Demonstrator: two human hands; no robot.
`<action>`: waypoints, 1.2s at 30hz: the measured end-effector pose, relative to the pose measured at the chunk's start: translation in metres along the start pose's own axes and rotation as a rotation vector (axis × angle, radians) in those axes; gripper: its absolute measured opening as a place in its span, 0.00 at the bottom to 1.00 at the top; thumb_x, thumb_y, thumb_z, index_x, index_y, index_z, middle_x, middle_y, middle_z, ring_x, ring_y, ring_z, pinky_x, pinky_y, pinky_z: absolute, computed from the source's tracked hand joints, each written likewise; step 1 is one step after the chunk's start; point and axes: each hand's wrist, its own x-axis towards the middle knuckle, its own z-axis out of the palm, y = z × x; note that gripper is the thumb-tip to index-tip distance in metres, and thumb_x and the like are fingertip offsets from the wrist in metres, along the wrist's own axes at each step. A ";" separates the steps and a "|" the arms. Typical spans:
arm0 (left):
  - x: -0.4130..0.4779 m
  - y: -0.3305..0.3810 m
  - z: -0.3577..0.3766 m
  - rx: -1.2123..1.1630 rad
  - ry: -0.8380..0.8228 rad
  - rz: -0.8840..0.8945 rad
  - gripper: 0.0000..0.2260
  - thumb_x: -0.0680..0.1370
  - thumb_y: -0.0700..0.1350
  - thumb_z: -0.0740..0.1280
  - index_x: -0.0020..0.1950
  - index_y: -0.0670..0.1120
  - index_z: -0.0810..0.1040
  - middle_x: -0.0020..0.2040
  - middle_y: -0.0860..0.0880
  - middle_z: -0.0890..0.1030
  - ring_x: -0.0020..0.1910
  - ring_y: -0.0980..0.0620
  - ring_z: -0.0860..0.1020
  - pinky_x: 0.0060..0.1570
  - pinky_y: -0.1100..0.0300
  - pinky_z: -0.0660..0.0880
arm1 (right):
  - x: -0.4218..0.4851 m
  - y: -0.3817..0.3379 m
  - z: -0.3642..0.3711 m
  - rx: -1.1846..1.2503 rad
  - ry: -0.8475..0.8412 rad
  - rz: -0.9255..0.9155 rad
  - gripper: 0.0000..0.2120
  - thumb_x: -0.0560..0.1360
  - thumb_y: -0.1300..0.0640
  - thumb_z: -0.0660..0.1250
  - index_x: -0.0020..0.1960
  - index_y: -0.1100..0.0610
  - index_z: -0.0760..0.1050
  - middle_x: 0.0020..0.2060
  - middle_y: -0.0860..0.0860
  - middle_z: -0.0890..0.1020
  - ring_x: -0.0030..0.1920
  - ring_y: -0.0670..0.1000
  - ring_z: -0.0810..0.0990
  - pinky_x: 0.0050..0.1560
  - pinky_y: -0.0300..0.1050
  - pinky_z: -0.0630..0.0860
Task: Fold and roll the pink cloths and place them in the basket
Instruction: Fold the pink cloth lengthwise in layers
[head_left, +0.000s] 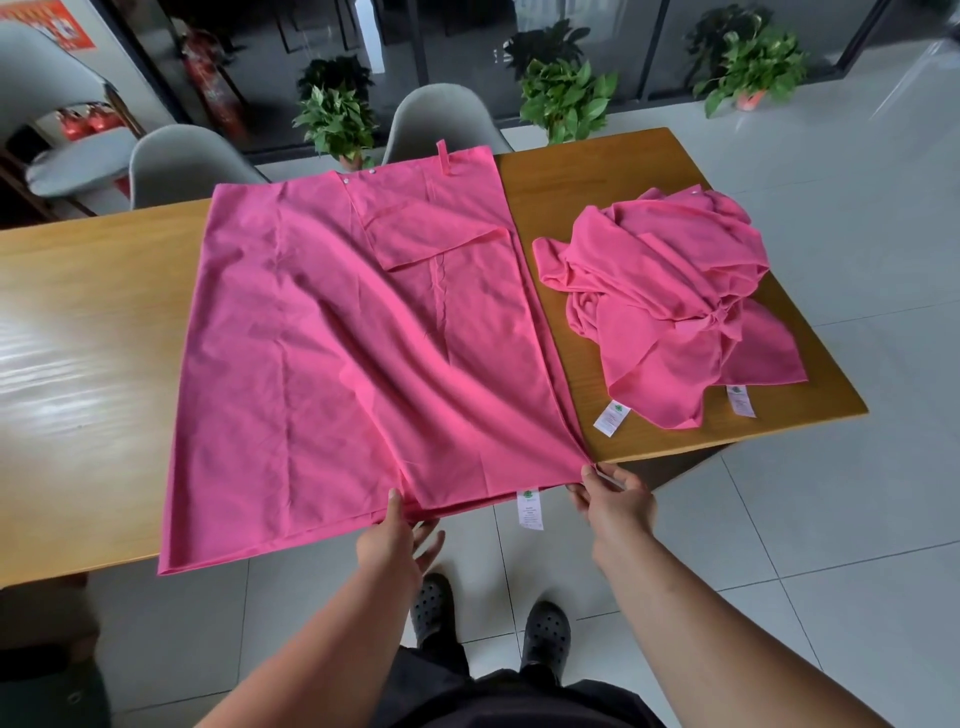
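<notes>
Cloth (337, 338), big and pink, lies flat on the table (93, 312), its long side running from 6 to 12 o'clock, and I see my left hand (397, 540) and right hand (613, 501) each pinching its near edge.

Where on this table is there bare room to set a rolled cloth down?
The widest bare patch is the table left of the spread cloth. A narrow strip lies between that cloth and the pile. The near edge is crowded: left hand and right hand hold the cloth there.
</notes>
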 end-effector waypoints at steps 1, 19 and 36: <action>0.001 0.001 -0.002 -0.001 0.014 0.003 0.16 0.82 0.53 0.71 0.57 0.39 0.80 0.46 0.42 0.87 0.45 0.45 0.87 0.41 0.47 0.84 | 0.001 0.000 0.000 0.002 -0.011 0.009 0.08 0.79 0.64 0.74 0.57 0.60 0.79 0.50 0.60 0.86 0.42 0.55 0.88 0.43 0.44 0.85; -0.007 -0.013 0.001 0.083 0.229 0.096 0.12 0.82 0.47 0.73 0.45 0.40 0.77 0.39 0.41 0.79 0.36 0.46 0.80 0.51 0.43 0.84 | 0.010 0.004 0.001 -0.241 0.008 -0.063 0.04 0.80 0.63 0.72 0.54 0.56 0.79 0.47 0.54 0.85 0.39 0.52 0.88 0.39 0.46 0.83; 0.015 -0.012 -0.013 -0.004 0.310 0.289 0.08 0.87 0.48 0.62 0.56 0.43 0.73 0.48 0.44 0.79 0.41 0.46 0.82 0.45 0.48 0.83 | 0.007 0.001 -0.001 -0.148 0.028 -0.065 0.03 0.81 0.62 0.71 0.54 0.57 0.78 0.47 0.55 0.85 0.41 0.52 0.87 0.39 0.46 0.81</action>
